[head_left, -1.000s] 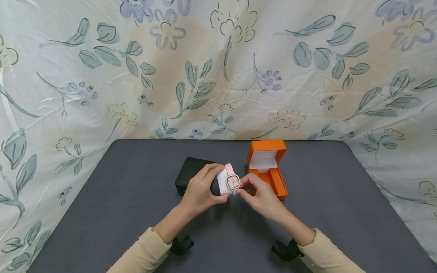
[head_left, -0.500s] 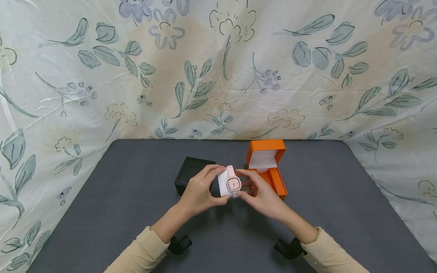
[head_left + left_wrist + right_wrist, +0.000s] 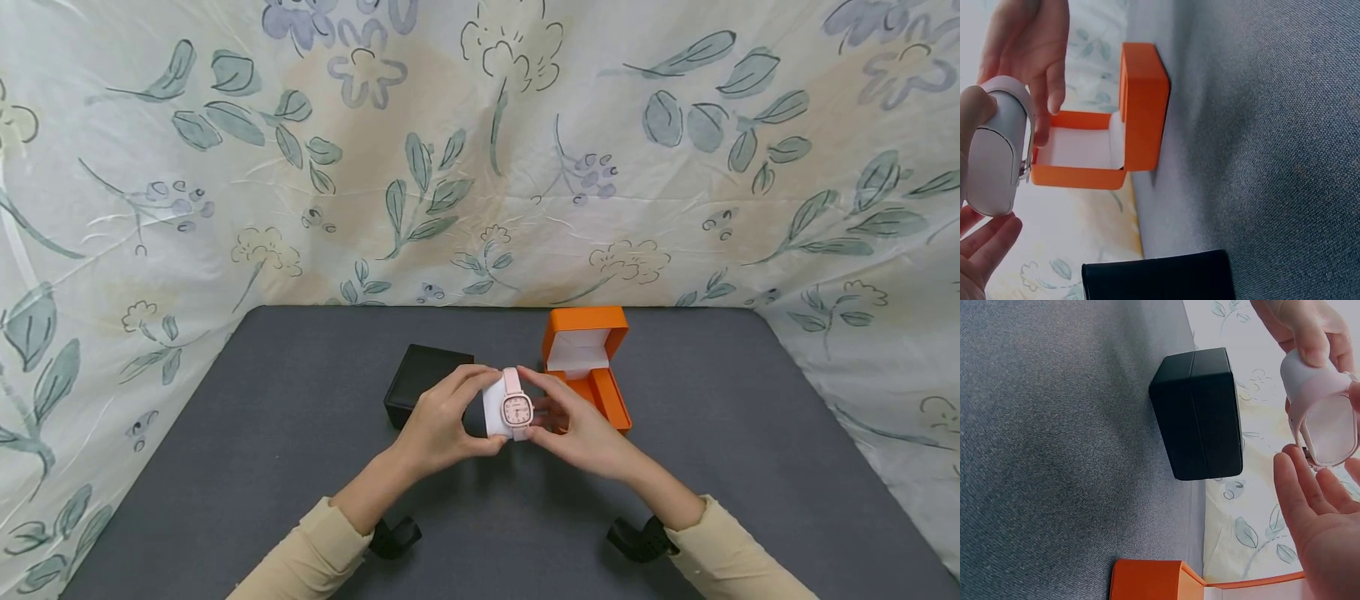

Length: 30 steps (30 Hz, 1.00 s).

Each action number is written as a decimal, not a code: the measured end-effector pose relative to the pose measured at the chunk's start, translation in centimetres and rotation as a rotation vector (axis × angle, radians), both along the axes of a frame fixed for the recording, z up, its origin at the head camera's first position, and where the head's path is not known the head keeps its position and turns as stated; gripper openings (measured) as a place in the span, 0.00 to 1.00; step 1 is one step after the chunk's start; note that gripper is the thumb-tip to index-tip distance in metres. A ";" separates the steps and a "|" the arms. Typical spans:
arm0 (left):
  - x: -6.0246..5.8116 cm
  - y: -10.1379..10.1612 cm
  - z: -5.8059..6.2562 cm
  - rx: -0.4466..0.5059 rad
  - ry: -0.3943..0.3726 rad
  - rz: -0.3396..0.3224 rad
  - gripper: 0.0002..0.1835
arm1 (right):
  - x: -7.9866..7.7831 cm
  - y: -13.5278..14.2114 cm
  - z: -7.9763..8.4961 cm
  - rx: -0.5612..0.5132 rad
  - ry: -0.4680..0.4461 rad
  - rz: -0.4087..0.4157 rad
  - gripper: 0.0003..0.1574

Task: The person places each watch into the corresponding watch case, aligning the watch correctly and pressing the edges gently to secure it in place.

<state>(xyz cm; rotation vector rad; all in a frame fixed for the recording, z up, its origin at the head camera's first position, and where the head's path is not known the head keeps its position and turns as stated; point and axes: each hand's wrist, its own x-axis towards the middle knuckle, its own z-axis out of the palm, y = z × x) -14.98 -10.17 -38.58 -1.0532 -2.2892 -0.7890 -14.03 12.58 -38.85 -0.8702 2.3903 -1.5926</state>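
Note:
A pink wristwatch point(image 3: 517, 410) with a squarish face is wrapped around a white watch cushion point(image 3: 493, 410), held above the table. My left hand point(image 3: 442, 419) grips the cushion's left part between thumb and fingers. On the other side, my right hand point(image 3: 585, 427) holds the watch with its thumb at the lower strap and index finger at the upper strap. The strap point(image 3: 1020, 92) loops round the cushion in the left wrist view, its metal buckle underneath. From the right wrist view, the cushion's flat end point(image 3: 1330, 428) shows inside the strap, and the right hand's other fingers point(image 3: 1294, 494) extend below.
An orange box point(image 3: 613, 404) stands with its white-lined lid point(image 3: 588, 321) raised, behind the right hand. Behind the left hand sits a closed black box point(image 3: 420, 379). Both rest on the grey table point(image 3: 315, 417), backed by a floral cloth point(image 3: 420, 275).
The right hand's index finger has straightened from the watch's side up to the upper strap. Watch, cushion and both hands have shifted slightly right and toward me.

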 end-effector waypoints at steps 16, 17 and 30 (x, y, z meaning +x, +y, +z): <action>0.1 0.3 0.1 -0.012 0.016 -0.041 0.40 | 0.0 0.3 0.0 -0.009 -0.025 0.023 0.48; 0.1 0.3 0.1 -0.012 0.014 -0.045 0.40 | -0.1 0.3 0.1 -0.010 -0.030 0.029 0.48; 0.1 0.4 -0.3 0.024 -0.042 -0.096 0.40 | -0.3 0.2 -0.1 -0.011 -0.005 0.046 0.48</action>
